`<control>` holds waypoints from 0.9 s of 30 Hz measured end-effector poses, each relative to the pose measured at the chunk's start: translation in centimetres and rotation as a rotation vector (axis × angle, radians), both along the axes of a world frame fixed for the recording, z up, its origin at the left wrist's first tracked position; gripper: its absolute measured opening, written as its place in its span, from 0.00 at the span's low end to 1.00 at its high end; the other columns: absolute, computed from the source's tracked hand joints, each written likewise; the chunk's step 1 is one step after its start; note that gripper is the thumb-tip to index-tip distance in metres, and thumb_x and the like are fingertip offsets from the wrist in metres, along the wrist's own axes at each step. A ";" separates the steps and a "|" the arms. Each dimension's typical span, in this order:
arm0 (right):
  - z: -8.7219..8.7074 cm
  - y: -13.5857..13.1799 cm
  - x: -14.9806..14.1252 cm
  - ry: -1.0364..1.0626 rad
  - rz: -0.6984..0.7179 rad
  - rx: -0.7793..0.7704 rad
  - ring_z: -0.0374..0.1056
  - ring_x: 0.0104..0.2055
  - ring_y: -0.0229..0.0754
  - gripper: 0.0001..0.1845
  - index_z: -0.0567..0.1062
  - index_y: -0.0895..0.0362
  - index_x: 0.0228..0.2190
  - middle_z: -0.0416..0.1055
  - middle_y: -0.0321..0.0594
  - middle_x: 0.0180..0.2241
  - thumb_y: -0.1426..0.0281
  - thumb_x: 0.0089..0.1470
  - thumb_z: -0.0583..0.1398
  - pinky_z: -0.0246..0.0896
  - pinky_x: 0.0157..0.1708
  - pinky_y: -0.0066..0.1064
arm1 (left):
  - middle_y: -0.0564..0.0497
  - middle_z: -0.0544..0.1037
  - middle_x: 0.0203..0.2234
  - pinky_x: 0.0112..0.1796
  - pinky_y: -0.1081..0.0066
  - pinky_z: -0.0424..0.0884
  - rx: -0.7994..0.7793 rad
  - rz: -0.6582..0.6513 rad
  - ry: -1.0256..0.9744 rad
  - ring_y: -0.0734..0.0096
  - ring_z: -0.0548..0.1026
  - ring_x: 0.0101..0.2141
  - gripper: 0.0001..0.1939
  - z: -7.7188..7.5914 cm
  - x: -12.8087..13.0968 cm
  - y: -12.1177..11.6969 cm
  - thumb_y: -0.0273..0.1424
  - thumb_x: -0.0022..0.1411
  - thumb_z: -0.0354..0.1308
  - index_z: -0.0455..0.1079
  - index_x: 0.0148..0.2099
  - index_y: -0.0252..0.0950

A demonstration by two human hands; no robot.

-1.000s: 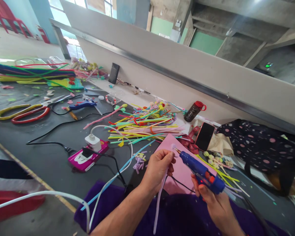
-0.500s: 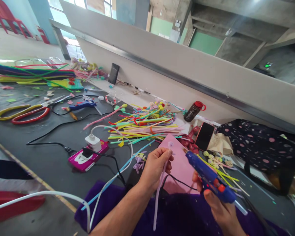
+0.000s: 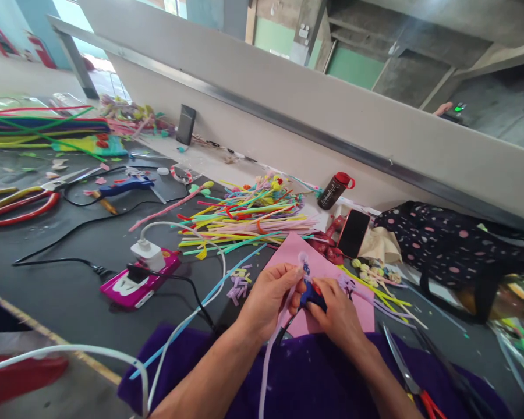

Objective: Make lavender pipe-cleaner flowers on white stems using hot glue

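My left hand [image 3: 273, 294] is closed in a pinch on a pale purple pipe cleaner [image 3: 268, 361], whose long end hangs down toward my lap. A small, round, pale purple tuft [image 3: 303, 256] shows just above its fingertips. Close beside it, my right hand [image 3: 336, 308] is closed around a blue glue gun [image 3: 312, 297] with a bit of red on it. Fingers hide much of the gun, and a black cord runs from its lower end. Both hands are over a pink sheet [image 3: 362, 314]. Purple pipe cleaner pieces [image 3: 347, 285] lie beyond the right hand.
Bundled colourful pipe cleaners [image 3: 244, 224] lie ahead. A magenta power strip [image 3: 142, 282] with cords sits at left, near large scissors [image 3: 35, 198] and another blue glue gun [image 3: 126, 186]. Open scissors [image 3: 404, 369] lie at lower right. A phone [image 3: 353, 233], bottle [image 3: 334, 191] and dotted bag [image 3: 454, 250] stand behind.
My right hand has moved left with the glue gun, up against my left hand, and the gun has turned. Scissors have come into view at lower right. The view has shifted to the right.
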State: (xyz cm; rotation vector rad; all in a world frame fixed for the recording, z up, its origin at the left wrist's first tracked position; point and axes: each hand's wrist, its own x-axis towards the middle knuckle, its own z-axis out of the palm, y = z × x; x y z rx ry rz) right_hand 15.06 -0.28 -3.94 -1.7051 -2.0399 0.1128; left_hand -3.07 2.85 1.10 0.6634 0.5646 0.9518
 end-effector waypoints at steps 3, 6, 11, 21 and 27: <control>2.1 -0.6 0.2 0.236 0.034 0.117 0.66 0.40 0.45 0.13 0.70 0.55 0.42 0.68 0.44 0.41 0.70 0.53 0.58 0.63 0.40 0.38 | 0.55 0.69 0.16 0.14 0.80 0.57 -0.010 -0.048 0.044 0.84 0.62 0.12 0.12 -0.2 0.7 -0.3 0.35 0.55 0.57 0.64 0.25 0.32; 4.2 -1.7 -0.1 0.430 0.066 0.169 0.66 0.32 0.39 0.07 0.71 0.54 0.37 0.69 0.39 0.35 0.71 0.53 0.58 0.62 0.31 0.30 | 0.55 0.69 0.16 0.13 0.80 0.56 -0.027 -0.101 0.098 0.83 0.61 0.12 0.12 -0.5 1.3 -0.6 0.35 0.54 0.58 0.64 0.25 0.32; 5.2 -2.5 -1.0 0.429 0.186 0.155 0.65 0.29 0.37 0.03 0.72 0.55 0.32 0.69 0.37 0.29 0.74 0.52 0.59 0.59 0.28 0.28 | 0.56 0.69 0.16 0.13 0.80 0.56 -0.020 -0.154 0.121 0.84 0.61 0.12 0.14 -1.0 2.0 -1.2 0.38 0.53 0.59 0.63 0.25 0.33; 7.4 -2.6 0.2 0.346 0.208 0.113 0.67 0.30 0.39 0.06 0.70 0.56 0.30 0.69 0.38 0.28 0.74 0.56 0.54 0.61 0.31 0.29 | 0.57 0.68 0.14 0.11 0.81 0.53 0.039 -0.197 0.363 0.84 0.60 0.10 0.13 -0.4 1.7 -0.8 0.38 0.50 0.59 0.64 0.24 0.33; 8.5 -2.2 2.2 0.290 0.211 0.063 0.68 0.32 0.40 0.04 0.72 0.55 0.30 0.72 0.38 0.28 0.72 0.55 0.56 0.62 0.33 0.30 | 0.57 0.67 0.12 0.10 0.81 0.50 0.107 -0.354 0.536 0.83 0.59 0.08 0.08 -0.3 1.6 -0.8 0.34 0.50 0.55 0.66 0.25 0.34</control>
